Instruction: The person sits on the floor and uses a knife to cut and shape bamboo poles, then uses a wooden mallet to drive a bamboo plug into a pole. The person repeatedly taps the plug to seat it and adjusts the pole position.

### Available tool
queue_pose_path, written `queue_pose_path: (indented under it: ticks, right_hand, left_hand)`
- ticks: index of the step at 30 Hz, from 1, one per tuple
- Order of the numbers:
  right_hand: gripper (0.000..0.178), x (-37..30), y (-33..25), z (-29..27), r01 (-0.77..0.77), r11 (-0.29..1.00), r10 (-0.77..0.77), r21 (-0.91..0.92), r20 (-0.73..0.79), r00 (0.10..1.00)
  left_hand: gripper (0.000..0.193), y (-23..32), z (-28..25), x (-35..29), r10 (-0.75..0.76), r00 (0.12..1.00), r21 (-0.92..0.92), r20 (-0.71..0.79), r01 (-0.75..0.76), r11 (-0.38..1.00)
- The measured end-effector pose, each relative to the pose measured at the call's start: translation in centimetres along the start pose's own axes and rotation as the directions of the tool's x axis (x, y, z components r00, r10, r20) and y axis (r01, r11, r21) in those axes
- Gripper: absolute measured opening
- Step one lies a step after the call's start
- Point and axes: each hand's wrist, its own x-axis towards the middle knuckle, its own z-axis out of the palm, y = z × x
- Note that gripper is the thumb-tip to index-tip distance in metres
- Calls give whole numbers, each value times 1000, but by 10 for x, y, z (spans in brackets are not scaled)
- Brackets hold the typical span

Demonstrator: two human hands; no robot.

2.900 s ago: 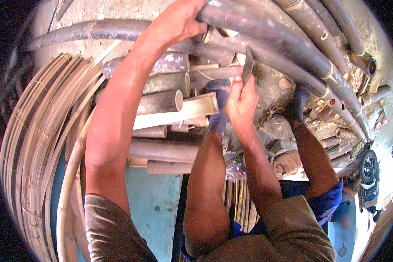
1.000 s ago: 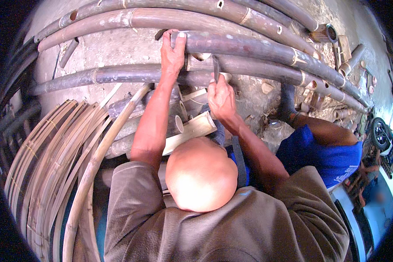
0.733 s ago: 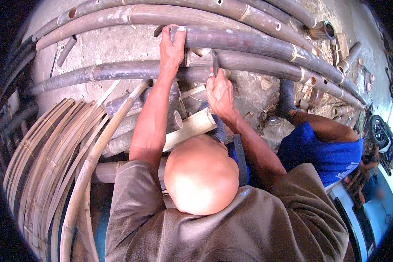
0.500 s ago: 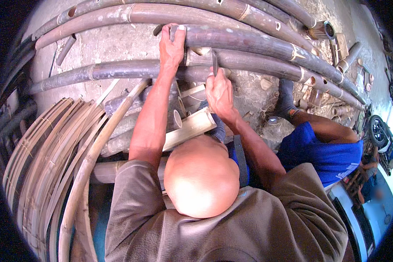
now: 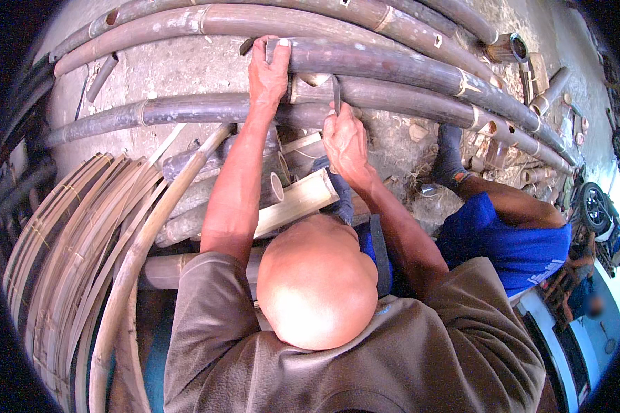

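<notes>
Grey-brown shirt (image 5: pixel 365 375) worn, spread across 6 o'clock; wide short sleeves (image 5: pixel 210 296) seen at 8 and 4. Blue shorts (image 5: pixel 510 237) worn at 3, marked with pale print (image 5: pixel 545 274). Foot at 2 covered by dark footwear (image 5: pixel 450 155). Left hand (image 5: pixel 269 72), 11, and right hand (image 5: pixel 346 146), 1, ungloved.

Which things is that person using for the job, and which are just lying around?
Being used:
knife, in the right hand
dark bamboo pole, its end in the left hand
notched pole, by the blade

Seemingly just lying about:
bundle of strips
short tube, upper left
</notes>
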Motion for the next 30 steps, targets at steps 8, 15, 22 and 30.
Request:
queue_pose_path:
  ticks: [8,15,22,30]
  right_hand:
    - [31,1,-5,0,-36,998,37,-47,26,999]
    - [32,0,-4,-10,23,998,-22,-56,21,1000]
    - [28,11,-39,-50,226,961,-184,159,-243,953]
    - [30,-26,-25,12,18,995,-29,101,112,993]
  left_hand:
    - [52,-1,-1,0,12,1000,14,-7,-12,1000]
    - [54,-4,-1,1,-8,1000,68,-14,9,998]
    - [45,3,-2,2,-4,1000,32,18,3,999]
    - [47,-8,-1,3,38,999,28,3,-38,999]
